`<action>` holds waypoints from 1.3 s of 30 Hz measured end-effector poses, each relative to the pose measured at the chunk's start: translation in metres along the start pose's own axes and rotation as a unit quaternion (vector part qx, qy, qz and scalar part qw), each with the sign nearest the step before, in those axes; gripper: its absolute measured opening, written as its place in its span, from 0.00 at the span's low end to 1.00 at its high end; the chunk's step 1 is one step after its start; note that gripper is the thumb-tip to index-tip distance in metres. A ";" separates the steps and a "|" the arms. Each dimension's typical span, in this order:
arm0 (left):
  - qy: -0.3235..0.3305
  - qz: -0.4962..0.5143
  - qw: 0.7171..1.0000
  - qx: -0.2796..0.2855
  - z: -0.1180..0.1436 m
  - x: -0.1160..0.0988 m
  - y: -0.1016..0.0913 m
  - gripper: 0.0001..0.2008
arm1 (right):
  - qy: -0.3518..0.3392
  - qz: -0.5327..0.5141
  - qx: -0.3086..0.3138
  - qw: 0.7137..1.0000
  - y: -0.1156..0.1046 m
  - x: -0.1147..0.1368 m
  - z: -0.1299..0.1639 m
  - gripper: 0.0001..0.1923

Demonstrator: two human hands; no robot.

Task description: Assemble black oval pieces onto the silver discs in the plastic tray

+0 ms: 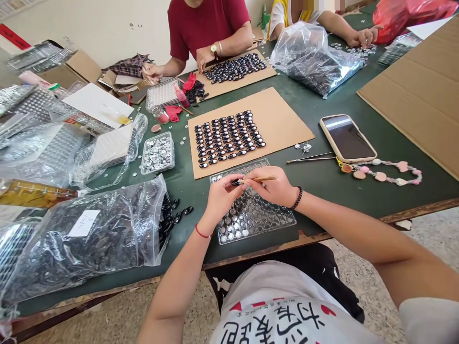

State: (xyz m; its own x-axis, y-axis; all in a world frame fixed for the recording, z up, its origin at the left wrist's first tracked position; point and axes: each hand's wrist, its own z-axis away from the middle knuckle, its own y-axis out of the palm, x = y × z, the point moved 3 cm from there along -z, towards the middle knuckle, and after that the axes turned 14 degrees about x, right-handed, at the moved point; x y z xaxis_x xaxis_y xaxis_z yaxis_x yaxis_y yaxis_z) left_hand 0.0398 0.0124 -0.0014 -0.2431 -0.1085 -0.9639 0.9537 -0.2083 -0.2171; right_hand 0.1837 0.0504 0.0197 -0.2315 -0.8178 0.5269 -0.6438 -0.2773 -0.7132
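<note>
Over a clear plastic tray [258, 224] with round pockets, my left hand [223, 195] pinches a small black oval piece [236, 182] between thumb and fingers. My right hand [276, 187] grips a thin wooden stick [265, 178], its tip at the black piece. Small round silvery pieces sit in some of the tray's pockets. Just beyond the tray lies a cardboard sheet [287, 119], bearing rows of black oval pieces [229, 138] with pale centres. Left of it stands a small clear box [158, 153] full of silvery round pieces.
A big plastic bag [107, 234] spills black pieces at left. Tweezers [310, 158] and a phone [347, 137] with a beaded strap lie at right. Across the table, a person in red [211, 28] works at another cardboard sheet; another person's hand [364, 37] touches small pieces.
</note>
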 end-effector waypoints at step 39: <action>0.010 -0.252 0.934 -0.253 0.079 0.006 -0.047 0.26 | 0.234 -0.249 0.070 0.937 0.008 -0.026 -0.003 0.11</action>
State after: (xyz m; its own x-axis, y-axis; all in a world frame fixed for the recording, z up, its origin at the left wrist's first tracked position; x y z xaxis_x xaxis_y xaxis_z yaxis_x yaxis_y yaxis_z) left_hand -0.0201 -0.0555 0.0147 -0.6853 -0.1013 -0.7212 0.6819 0.2587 -0.6842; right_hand 0.1824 0.0707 0.0021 -0.2434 -0.2686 0.9320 -0.6624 -0.6559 -0.3620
